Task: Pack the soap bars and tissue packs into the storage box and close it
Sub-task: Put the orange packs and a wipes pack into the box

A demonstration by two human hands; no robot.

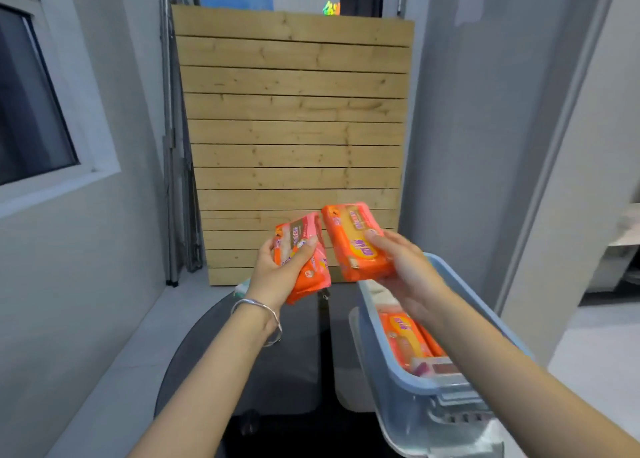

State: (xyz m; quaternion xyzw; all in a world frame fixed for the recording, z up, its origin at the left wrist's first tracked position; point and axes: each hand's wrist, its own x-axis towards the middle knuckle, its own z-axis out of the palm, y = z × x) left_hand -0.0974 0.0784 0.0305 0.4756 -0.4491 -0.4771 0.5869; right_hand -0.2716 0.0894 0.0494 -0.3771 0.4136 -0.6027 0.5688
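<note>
My left hand [277, 270] grips an orange and pink wrapped soap bar [306, 267], held up above the dark round table [277, 353]. My right hand [401, 267] holds a second orange soap bar [356, 243] beside it, over the far end of the storage box. The translucent blue-rimmed storage box [391, 364] stands open at the lower right. Inside it lie orange soap bars [405, 340] and something pale at the far end. My right forearm hides part of the box's inside. A small pale pack [242, 286] peeks out behind my left wrist.
A slatted wooden panel [294, 139] leans upright against the wall behind the table. Folded metal rails [173, 146] stand to its left. A window [31, 94] is on the left wall. A grey wall corner [519, 146] rises to the right of the box.
</note>
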